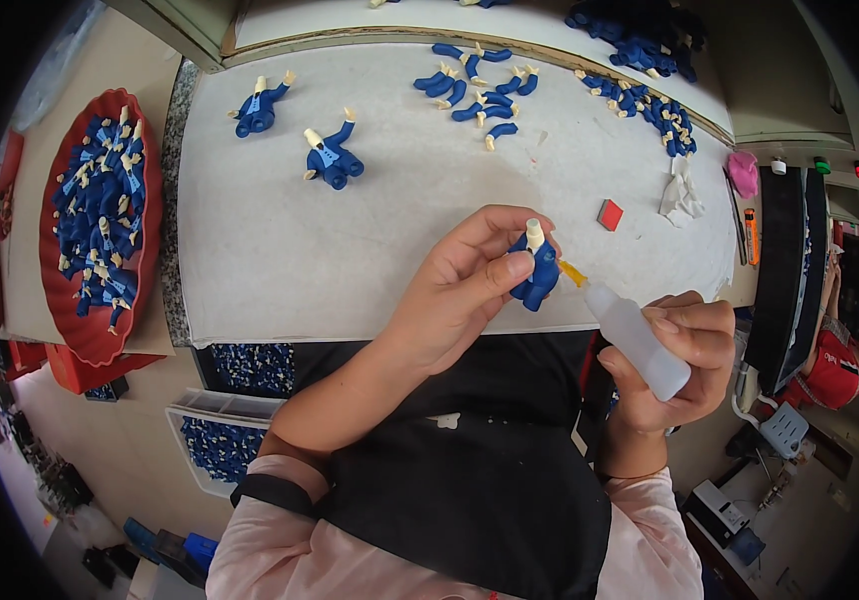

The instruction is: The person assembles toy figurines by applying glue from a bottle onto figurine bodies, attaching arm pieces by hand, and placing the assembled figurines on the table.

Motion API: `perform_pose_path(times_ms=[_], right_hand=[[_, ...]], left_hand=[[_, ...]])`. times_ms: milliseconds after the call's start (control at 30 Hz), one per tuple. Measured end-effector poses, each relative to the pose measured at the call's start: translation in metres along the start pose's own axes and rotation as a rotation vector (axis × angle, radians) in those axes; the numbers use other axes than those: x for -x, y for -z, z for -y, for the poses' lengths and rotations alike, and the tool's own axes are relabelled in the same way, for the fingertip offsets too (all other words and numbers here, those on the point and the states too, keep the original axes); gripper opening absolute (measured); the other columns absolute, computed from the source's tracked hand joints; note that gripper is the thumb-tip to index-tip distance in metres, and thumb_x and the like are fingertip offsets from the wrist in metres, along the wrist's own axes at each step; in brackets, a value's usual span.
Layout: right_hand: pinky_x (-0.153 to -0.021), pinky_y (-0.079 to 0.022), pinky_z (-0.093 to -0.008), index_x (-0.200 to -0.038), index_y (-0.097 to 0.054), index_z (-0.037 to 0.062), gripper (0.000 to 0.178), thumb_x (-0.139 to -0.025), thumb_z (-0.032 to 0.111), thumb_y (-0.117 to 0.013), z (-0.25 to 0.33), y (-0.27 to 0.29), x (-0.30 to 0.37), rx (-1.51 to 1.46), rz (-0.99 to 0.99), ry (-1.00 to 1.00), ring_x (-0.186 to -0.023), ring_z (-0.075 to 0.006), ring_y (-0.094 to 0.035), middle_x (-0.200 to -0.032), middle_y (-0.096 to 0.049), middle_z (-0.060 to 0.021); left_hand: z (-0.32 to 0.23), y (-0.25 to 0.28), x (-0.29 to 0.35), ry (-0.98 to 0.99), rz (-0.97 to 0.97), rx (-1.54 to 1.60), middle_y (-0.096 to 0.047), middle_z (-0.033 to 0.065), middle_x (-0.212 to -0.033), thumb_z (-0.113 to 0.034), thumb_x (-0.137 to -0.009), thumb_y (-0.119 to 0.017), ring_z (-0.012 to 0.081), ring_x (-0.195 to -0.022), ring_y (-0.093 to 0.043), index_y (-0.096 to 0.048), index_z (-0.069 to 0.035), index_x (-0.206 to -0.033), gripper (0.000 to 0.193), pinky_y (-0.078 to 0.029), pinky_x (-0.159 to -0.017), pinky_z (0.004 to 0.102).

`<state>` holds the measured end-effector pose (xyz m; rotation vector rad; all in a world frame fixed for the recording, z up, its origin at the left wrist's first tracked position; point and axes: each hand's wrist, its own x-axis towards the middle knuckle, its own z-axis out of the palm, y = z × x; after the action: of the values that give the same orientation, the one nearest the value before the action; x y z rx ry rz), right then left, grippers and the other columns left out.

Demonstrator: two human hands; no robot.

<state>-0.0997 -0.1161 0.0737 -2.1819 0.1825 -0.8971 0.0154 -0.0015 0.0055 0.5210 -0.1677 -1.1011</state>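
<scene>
Pinching figure (541,277): left grip (468,275) (right grip (700,350) wraps bottle (638,340)).

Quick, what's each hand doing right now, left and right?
Left hand: closed, holding a blue figure between thumb and fingers.
Right hand: closed around a white bottle, its yellow tip at the figure.

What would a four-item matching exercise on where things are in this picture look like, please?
Things:
1. White bottle
2. Blue figure nearest the bottle
3. Red scalloped tray
4. Crumpled tissue

Places:
A. Held in the left hand
B. Toward the right of the white tabletop
C. Held in the right hand
D. Left of the tabletop

Pairs: 1-C, 2-A, 3-D, 4-B
</scene>
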Motion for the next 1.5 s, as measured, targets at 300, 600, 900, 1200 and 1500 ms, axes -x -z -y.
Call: perform_pose_path(times_ms=[300, 600, 900, 1200, 1500], right_hand=[[-0.075, -0.041, -0.027, -0.096, -0.049, -0.0006, 0.038, -0.061, -0.007, -0.063, -0.021, -0.005, -0.039, -0.175, 0.049, -0.304, -0.084, -0.0189, -0.049, -0.088, -0.049, -0.0101], [-0.067, -0.044, -0.0316, -0.08, -0.038, 0.0057, 0.029, -0.062, -0.009, -0.056, -0.072, -0.068, -0.083, 0.131, 0.426, -0.01, -0.077, -0.0292, -0.055, -0.081, -0.054, -0.0091], [-0.066, -0.044, -0.0251, -0.088, -0.055, 0.0, 0.023, -0.066, -0.007, -0.059, -0.052, -0.05, -0.068, -0.237, 0.346, -0.301, -0.072, -0.0169, -0.056, -0.084, -0.053, -0.0084], [-0.064, -0.041, -0.0212, -0.082, -0.057, -0.0019, 0.017, -0.067, -0.006, -0.061, -0.026, -0.024, -0.025, -0.381, 0.182, -0.501, -0.071, -0.012, -0.054, -0.079, -0.058, -0.0085], [-0.059, -0.044, -0.0239, -0.08, -0.058, -0.0012, 0.021, -0.061, -0.005, -0.067, -0.008, -0.025, -0.022, 0.028, 0.205, -0.142, -0.065, -0.0176, -0.058, -0.073, -0.059, -0.0113]], left_hand=[[-0.008, 0.003, 0.008, -0.017, 0.018, 0.132, -0.049, 0.0126, -0.1, -0.01, -0.084, -0.047, 0.0208, -0.091, -0.051, -0.043, -0.006, -0.111, 0.027, -0.043, -0.077, 0.0307], [-0.023, 0.015, 0.022, -0.108, -0.023, 0.167, -0.052, 0.0105, -0.096, -0.007, -0.085, -0.045, 0.0193, -0.09, -0.051, -0.043, -0.004, -0.11, 0.026, -0.041, -0.079, 0.0302], [-0.025, 0.013, 0.018, -0.089, -0.031, 0.186, -0.052, 0.0095, -0.096, -0.006, -0.085, -0.045, 0.017, -0.091, -0.051, -0.043, -0.003, -0.11, 0.025, -0.041, -0.079, 0.0278], [-0.012, 0.0, 0.006, -0.014, -0.057, 0.081, -0.052, 0.0054, -0.099, -0.005, -0.083, -0.049, 0.0101, -0.089, -0.051, -0.044, -0.002, -0.109, 0.027, -0.04, -0.079, 0.0231], [-0.006, -0.002, 0.006, -0.05, -0.096, -0.061, -0.052, 0.0051, -0.102, -0.004, -0.081, -0.053, 0.0103, -0.094, -0.049, -0.046, -0.002, -0.107, 0.027, -0.039, -0.08, 0.0231]])
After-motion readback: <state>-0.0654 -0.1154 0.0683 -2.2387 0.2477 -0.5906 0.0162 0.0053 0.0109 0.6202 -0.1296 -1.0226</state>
